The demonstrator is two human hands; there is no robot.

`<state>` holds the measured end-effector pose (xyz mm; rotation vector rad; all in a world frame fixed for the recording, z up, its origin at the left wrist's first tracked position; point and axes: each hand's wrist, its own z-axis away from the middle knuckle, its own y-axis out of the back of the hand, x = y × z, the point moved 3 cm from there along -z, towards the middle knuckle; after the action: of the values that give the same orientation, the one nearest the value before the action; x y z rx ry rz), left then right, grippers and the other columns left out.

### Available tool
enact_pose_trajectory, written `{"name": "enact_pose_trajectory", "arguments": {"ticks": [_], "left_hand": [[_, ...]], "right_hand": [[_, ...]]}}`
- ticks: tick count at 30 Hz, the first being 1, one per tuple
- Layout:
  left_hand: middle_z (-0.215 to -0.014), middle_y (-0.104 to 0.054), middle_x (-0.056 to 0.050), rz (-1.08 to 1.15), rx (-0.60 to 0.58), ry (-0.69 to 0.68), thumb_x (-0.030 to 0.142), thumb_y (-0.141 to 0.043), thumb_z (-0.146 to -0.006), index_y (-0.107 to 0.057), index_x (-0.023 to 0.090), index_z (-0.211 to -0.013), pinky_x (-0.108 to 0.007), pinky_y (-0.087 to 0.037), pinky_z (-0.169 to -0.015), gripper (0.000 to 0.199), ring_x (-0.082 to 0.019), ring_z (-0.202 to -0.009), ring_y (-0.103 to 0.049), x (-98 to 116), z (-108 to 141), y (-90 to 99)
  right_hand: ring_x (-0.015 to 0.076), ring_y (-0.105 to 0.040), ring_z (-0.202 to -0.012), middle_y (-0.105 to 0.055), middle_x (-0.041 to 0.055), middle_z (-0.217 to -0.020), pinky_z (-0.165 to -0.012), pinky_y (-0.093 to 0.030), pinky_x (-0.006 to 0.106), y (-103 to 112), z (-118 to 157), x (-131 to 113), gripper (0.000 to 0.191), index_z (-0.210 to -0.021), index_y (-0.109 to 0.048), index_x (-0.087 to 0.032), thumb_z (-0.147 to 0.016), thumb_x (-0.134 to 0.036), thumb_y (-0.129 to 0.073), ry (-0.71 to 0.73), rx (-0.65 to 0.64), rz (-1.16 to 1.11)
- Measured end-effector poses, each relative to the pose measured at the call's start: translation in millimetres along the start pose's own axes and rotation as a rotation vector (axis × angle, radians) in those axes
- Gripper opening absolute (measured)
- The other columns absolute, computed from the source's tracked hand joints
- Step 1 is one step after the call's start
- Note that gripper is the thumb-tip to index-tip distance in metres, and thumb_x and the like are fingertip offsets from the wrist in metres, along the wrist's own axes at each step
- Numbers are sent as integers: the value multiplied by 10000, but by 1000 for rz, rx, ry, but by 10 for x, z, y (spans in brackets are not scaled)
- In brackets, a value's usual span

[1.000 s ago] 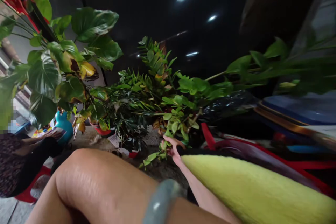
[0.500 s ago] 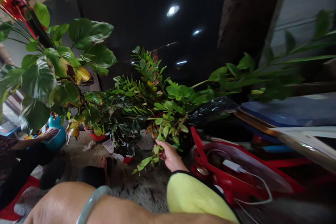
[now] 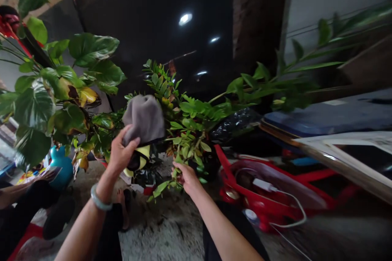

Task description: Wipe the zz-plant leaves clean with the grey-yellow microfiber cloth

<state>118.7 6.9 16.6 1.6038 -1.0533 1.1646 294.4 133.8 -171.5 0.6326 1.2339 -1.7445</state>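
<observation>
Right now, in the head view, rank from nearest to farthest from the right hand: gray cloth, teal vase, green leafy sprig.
1. Green leafy sprig, touching the right hand, at its left.
2. Gray cloth, up-left, in the left hand.
3. Teal vase, far left.

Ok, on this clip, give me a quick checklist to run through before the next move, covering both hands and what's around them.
1. Left hand gripping grey cloth: ok.
2. Right hand at ZZ sprig: ok, touching it.
3. Grip of right hand on sprig firm: cannot tell.
4. Yellow-and-black item below the cloth identified: cannot tell.
5. White cable apart from both hands: ok.
</observation>
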Motion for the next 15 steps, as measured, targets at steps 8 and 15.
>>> {"name": "enact_pose_trajectory", "arguments": {"ticks": [8, 15], "left_hand": [[-1021, -782, -80, 14, 80, -114, 398, -861, -606, -763, 162, -1122, -342, -565, -835, 576, -270, -920, -708, 260, -274, 34], [-1024, -767, -57, -106, 286, -255, 369, -826, -616, -773, 194, -1087, -362, -537, -926, 506, -277, -985, -687, 108, -569, 131]], "right_hand": [[107, -564, -386, -648, -6, -530, -331, -314, 161, 78, 118, -179, 194, -707, -585, -189, -698, -228, -775, 7, 24, -79], [142, -627, -430, -690, 9, -558, -369, -437, 196, -40, 163, -191, 187, -740, -614, -196, -681, -207, -791, -7, 16, -139]]}}
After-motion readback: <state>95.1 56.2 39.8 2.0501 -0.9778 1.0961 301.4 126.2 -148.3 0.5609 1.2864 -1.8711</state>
